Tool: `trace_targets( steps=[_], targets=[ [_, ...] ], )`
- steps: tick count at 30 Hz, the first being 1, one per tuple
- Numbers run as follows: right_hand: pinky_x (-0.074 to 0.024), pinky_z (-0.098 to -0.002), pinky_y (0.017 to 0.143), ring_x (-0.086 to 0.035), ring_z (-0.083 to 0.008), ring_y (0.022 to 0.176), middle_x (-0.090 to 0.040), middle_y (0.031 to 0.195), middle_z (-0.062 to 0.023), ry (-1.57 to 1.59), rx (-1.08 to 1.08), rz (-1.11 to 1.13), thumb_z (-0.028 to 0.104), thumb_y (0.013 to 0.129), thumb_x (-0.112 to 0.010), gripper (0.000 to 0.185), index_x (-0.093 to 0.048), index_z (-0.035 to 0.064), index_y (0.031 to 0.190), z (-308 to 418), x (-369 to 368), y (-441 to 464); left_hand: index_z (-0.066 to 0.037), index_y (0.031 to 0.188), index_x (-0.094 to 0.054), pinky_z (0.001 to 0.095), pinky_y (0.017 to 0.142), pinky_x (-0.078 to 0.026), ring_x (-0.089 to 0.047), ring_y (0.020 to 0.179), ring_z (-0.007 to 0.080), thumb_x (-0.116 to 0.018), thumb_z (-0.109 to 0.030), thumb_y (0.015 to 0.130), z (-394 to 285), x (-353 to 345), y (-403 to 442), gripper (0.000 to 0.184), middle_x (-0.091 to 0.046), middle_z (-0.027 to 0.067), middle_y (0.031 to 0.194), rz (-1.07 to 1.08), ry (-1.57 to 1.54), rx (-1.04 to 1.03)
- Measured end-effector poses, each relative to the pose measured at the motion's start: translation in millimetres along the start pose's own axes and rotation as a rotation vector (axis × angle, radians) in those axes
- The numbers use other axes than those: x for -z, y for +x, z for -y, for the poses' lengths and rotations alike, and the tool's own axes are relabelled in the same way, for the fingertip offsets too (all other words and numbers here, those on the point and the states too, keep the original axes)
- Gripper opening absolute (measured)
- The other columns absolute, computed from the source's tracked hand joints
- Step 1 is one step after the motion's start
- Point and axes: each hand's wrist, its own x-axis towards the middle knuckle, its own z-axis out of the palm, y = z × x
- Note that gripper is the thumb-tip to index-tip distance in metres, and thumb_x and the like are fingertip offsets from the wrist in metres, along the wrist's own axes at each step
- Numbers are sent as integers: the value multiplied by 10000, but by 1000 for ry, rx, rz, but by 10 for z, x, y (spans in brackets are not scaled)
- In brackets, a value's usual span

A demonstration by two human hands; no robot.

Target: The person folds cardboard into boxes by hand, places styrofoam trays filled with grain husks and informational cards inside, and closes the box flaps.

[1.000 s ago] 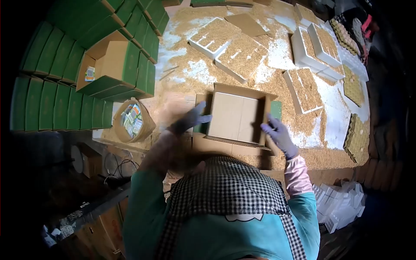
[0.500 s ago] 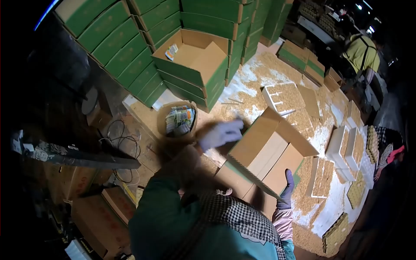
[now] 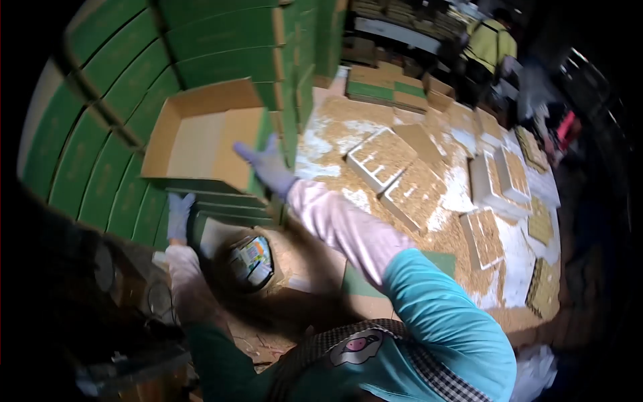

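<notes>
An open cardboard carton (image 3: 194,144) with green outer sides sits on top of a low stack of green cartons. My right hand (image 3: 269,165), in a pale glove, is at the carton's near right corner, with thumb and fingers spread. At the front left, my left hand (image 3: 179,213), also gloved, reaches up to the carton's lower edge with its fingers apart. Neither hand visibly grips the carton. Just below stands a round container with printed packets (image 3: 253,260) inside. Part of it lies in shadow.
Tall stacks of green cartons (image 3: 221,30) rise behind and to the left. White trays filled with sawdust-like material (image 3: 388,154) lie on the strewn table at right, alongside egg-tray-like pads (image 3: 541,288). A person in a yellow top (image 3: 491,45) stands at the back.
The open carton went from my right hand to the top of the low stack, covering the box with a packet. My left hand left the packet container's side. The view turned.
</notes>
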Motion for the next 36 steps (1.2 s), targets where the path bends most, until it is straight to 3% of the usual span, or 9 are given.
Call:
trace_targets(
  steps=[4,6,11,12,14,22,25,33,36],
  targets=[
    [-311,-414,1085,-383,-434,1297,-390,1364,-351,-242,-21,106,690,796,-539,1036,-246,-75,1429,-51,272,-177,37,1376,-367,335,973,-420,-498,1138,257,-621,-187,912,506,-184,10,575,-477,189,1303,-202,-245,-36],
    [-305,-404,1092,-383,-409,1300,-413,1365,-312,-241,186,137,614,820,-588,925,-329,-55,1404,-159,1106,-806,37,1349,-402,321,956,-428,-513,1110,249,-610,-188,919,-686,-582,-934,528,-495,178,1276,-525,-101,-100],
    [-306,-384,1103,-314,-378,1364,-320,1433,-333,-580,-341,-335,542,738,-741,1031,-292,-95,1412,-1743,3567,-2982,-32,1350,-450,383,982,-449,-377,1324,302,-761,-209,775,-707,-1700,-2777,677,-346,178,1458,772,-105,-103],
    [-268,-423,1121,-246,-431,1380,-264,1440,-365,-765,-634,-339,599,665,-770,1169,-226,-93,1435,-1840,3821,-3568,-28,1399,-384,485,1078,-326,-281,1364,393,-763,-365,740,-576,-1944,-3062,832,-232,209,1508,933,310,-593],
    [-153,-507,1146,-121,-505,1385,-61,1472,-394,-888,-1157,-305,699,470,-813,1503,8,-71,1464,-2140,3759,-4372,-22,1425,-336,570,1116,-185,-204,1363,485,-706,-530,716,-289,-2424,-3718,947,-224,252,1496,1109,447,-555],
    [-428,-458,941,-467,-376,1116,-467,1209,-221,-808,-265,-638,464,495,-893,1173,-327,14,1419,-2298,3665,-5297,-15,1425,-346,583,1114,-180,-160,1370,523,-704,-473,733,-249,-2495,-3882,904,-269,280,1476,1009,545,-672],
    [-443,-413,931,-483,-324,1112,-501,1225,-163,-767,-10,-612,299,597,-883,892,-451,19,1325,-1591,3879,-5068,19,1392,-381,383,1043,-351,-404,1292,288,-646,-187,833,-919,-2317,-3522,652,-423,206,1393,1126,266,-480],
    [-316,-386,1076,-420,-289,1254,-466,1317,-184,-46,-87,-373,480,853,-624,661,-505,-3,1288,-717,4598,-3919,14,1453,-267,370,1120,-267,-382,1331,289,-485,-245,975,-2536,-2732,-3198,585,-406,168,1435,1428,84,224],
    [-216,-383,1139,-289,-366,1366,-272,1471,-283,-131,-46,-712,568,816,-629,947,-275,-63,1427,-1374,4553,-3597,-9,1488,-168,491,1165,0,-44,1439,407,-525,-350,927,-2155,-3414,-3492,747,-79,252,1549,807,233,-900]
  ],
)
